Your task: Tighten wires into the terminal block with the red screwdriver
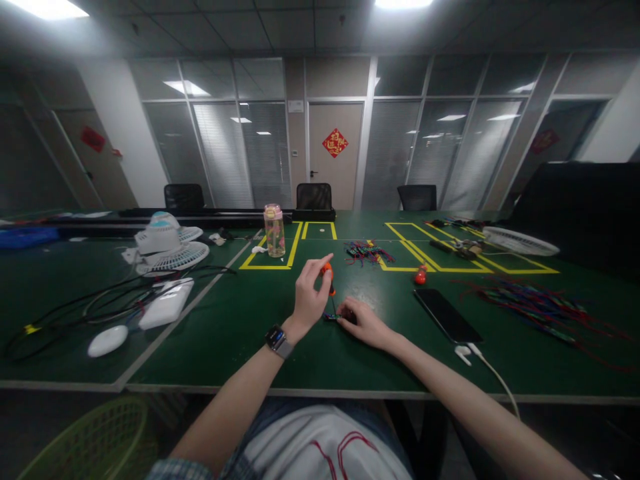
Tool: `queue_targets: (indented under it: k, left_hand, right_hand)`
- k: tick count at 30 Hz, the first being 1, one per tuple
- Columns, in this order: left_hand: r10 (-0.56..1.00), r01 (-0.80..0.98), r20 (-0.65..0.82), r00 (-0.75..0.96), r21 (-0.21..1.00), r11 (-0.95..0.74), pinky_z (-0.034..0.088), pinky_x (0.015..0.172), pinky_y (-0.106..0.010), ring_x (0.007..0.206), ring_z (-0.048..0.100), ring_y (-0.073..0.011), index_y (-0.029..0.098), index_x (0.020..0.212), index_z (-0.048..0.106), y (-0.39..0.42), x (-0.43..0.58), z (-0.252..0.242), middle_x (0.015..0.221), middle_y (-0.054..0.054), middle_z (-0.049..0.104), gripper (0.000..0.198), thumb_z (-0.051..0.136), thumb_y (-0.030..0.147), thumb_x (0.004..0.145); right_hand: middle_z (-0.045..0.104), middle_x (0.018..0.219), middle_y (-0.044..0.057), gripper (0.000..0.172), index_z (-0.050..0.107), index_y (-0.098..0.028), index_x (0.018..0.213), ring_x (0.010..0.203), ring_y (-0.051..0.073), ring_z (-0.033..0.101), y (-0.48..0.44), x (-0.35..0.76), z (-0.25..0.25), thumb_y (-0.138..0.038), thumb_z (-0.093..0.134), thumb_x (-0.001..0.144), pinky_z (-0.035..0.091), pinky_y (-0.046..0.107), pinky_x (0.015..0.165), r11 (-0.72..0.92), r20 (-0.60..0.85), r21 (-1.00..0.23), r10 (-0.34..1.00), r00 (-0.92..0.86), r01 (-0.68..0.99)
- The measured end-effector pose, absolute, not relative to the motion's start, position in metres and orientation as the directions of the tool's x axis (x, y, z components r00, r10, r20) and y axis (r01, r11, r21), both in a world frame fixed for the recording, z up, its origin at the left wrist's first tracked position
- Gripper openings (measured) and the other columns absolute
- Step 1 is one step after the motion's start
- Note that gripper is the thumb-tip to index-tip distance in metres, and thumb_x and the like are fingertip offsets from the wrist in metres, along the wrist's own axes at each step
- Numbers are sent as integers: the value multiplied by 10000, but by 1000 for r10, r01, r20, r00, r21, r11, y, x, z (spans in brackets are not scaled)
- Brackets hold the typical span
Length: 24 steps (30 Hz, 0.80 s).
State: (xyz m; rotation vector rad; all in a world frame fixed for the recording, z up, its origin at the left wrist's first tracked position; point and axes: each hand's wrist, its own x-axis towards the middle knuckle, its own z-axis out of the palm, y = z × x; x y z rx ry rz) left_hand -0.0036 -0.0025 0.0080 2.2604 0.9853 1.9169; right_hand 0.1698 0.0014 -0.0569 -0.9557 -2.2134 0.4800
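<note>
My left hand, with a watch on its wrist, is closed around an orange and black screwdriver held upright. The screwdriver's thin shaft points down at a small dark part with green bits on the green table. My right hand rests on the table just right of that part, its thumb and fingertips pressed on the part's right end. A pile of small parts with red and blue wires lies beyond my hands.
A pink-lidded bottle stands behind my left hand. Fans, cables and a white box lie left. A phone, an orange-red object and a larger wire pile lie right.
</note>
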Motion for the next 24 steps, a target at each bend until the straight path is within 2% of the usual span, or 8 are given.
queue_targets:
  k: [4, 10, 16, 21, 24]
  left_hand:
    - [453, 488, 890, 46, 376, -788, 498, 820, -295, 884, 587, -155, 220, 1181, 625, -4, -3, 8, 953, -40, 582, 265, 517, 264, 943]
    - [474, 387, 878, 74, 413, -824, 487, 896, -304, 1030, 595, -162, 221, 1279, 567, -7, -4, 8, 1113, -67, 617, 352, 378, 189, 984]
    - [501, 412, 865, -18, 463, -785, 507, 808, -291, 895, 596, -154, 205, 1183, 630, -2, -3, 8, 987, -50, 615, 275, 526, 231, 930]
    - [581, 331, 813, 45, 536, -776, 524, 795, -282, 868, 619, -138, 233, 1326, 527, 3, -2, 4, 1024, -49, 637, 382, 501, 227, 944]
    - [595, 328, 804, 24, 556, -764, 531, 771, -272, 837, 626, -132, 242, 1339, 516, 4, -2, 3, 1031, -50, 635, 393, 503, 240, 946]
  right_hand:
    - [565, 788, 8, 96, 562, -187, 829, 690, 156, 535, 2, 170, -58, -104, 587, 788, 423, 268, 635, 661, 434, -559, 748, -503, 501]
    - [559, 785, 6, 99, 559, -185, 830, 687, 153, 529, 1, 169, -57, -99, 587, 790, 416, 265, 632, 660, 431, -561, 748, -505, 499]
    - [557, 783, 2, 107, 557, -189, 829, 678, 150, 522, 2, 170, -59, -93, 583, 789, 405, 258, 619, 666, 441, -558, 743, -504, 494]
    - [559, 783, 3, 111, 557, -190, 832, 687, 154, 522, 2, 170, -59, -92, 588, 788, 409, 262, 629, 667, 439, -553, 743, -506, 499]
    - [557, 786, 5, 111, 557, -187, 832, 683, 153, 523, 1, 170, -58, -90, 586, 788, 411, 261, 626, 662, 433, -561, 746, -505, 497]
